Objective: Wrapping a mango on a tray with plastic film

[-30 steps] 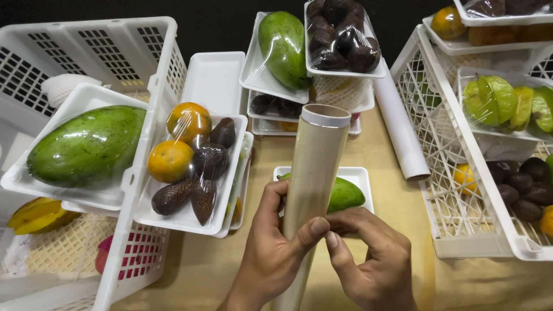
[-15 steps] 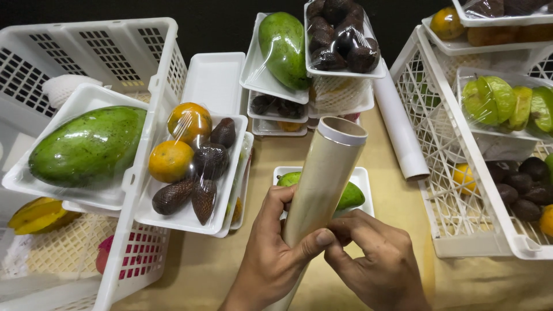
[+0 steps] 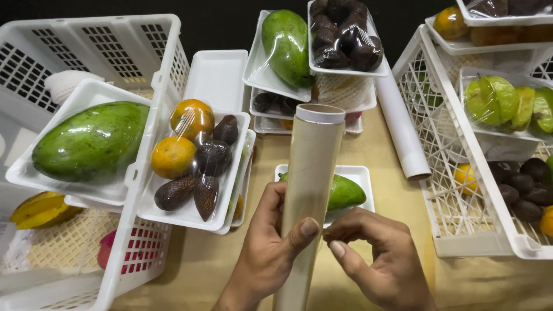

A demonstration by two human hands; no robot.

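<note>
Head view: several white foam trays already sit sealed under clear film, such as the tray with one large green mango point(image 3: 89, 141) at left and the tray of oranges and dark scaly fruit point(image 3: 193, 167) beside it. The small white tray with a green mango point(image 3: 345, 193) on the tan counter point(image 3: 380, 144), just beyond the hands, looks unwrapped, so that one seems left. The long roll of clear cling film on a pale cardboard core point(image 3: 308, 190) stands tilted, near centre. The left hand point(image 3: 268, 259) is closed around its lower part, thumb on the front. The right hand point(image 3: 377, 262) pinches at the film's edge with thumb and forefinger.
</note>
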